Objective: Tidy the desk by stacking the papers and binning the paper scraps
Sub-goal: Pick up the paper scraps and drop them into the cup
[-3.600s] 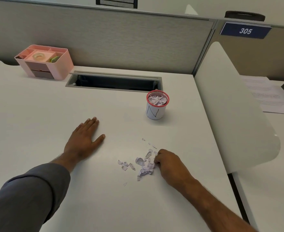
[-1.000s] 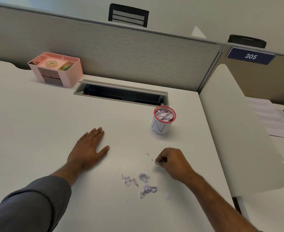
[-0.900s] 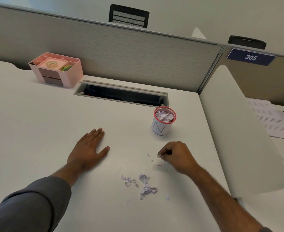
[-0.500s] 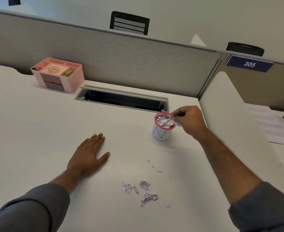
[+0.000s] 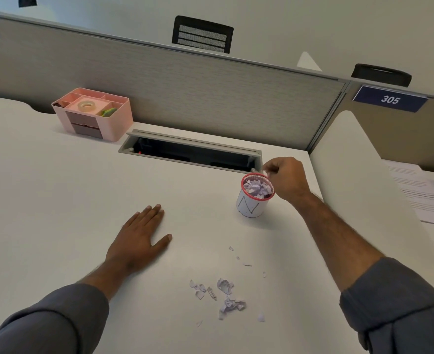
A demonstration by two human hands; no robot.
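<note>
A small white bin (image 5: 249, 209) with a red mesh rim stands on the white desk (image 5: 57, 200), filled with crumpled lilac paper scraps. My right hand (image 5: 286, 181) hovers over its far right rim, thumb and fingertips pinching a tiny scrap that barely shows. My left hand (image 5: 139, 236) rests flat on the desk, fingers straight. Several loose paper scraps (image 5: 226, 295) lie near the front, with smaller bits (image 5: 237, 256) trailing toward the bin. Printed papers (image 5: 422, 192) lie on the neighbouring desk at the right.
A pink desk organiser (image 5: 93, 113) with a tape roll stands at the back left. An open cable tray (image 5: 190, 153) is sunk into the desk behind the bin. A white curved divider (image 5: 359, 190) rises at the right; grey partitions close the back.
My right hand picked a scrap off the desk and carried it up and away to the bin, now at its far rim. My left hand has stayed flat.
</note>
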